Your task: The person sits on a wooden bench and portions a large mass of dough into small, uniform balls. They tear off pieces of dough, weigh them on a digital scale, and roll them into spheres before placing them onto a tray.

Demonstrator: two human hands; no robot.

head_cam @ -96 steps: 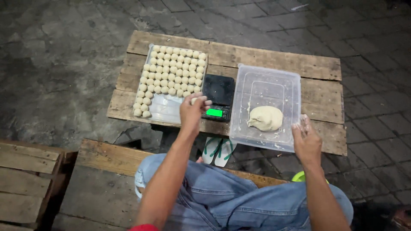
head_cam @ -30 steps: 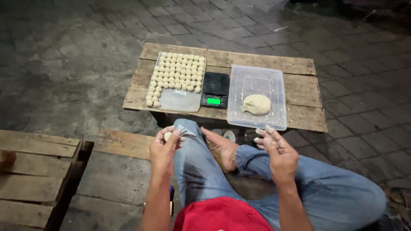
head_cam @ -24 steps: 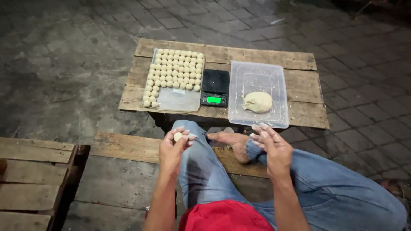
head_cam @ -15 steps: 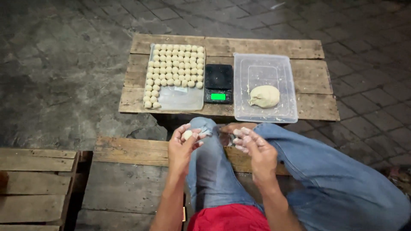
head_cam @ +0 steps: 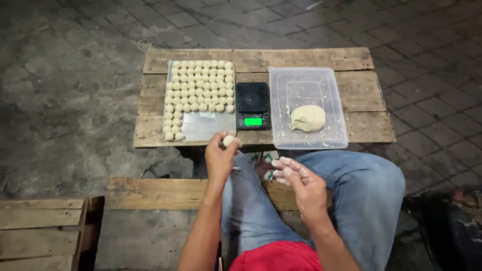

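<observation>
Left hand (head_cam: pixel 219 159) pinches a small dough ball (head_cam: pixel 229 140) at its fingertips; right hand (head_cam: pixel 299 181) (floury) spread wide.

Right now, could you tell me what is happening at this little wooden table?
A seated person is holding a small dough ball in the fingertips of the left hand, just at the near edge of the wooden table. The floury right hand is open and empty above the knee. On the table, a tray carries rows of similar dough balls, a black scale sits in the middle, and a clear container holds a dough lump.
</observation>
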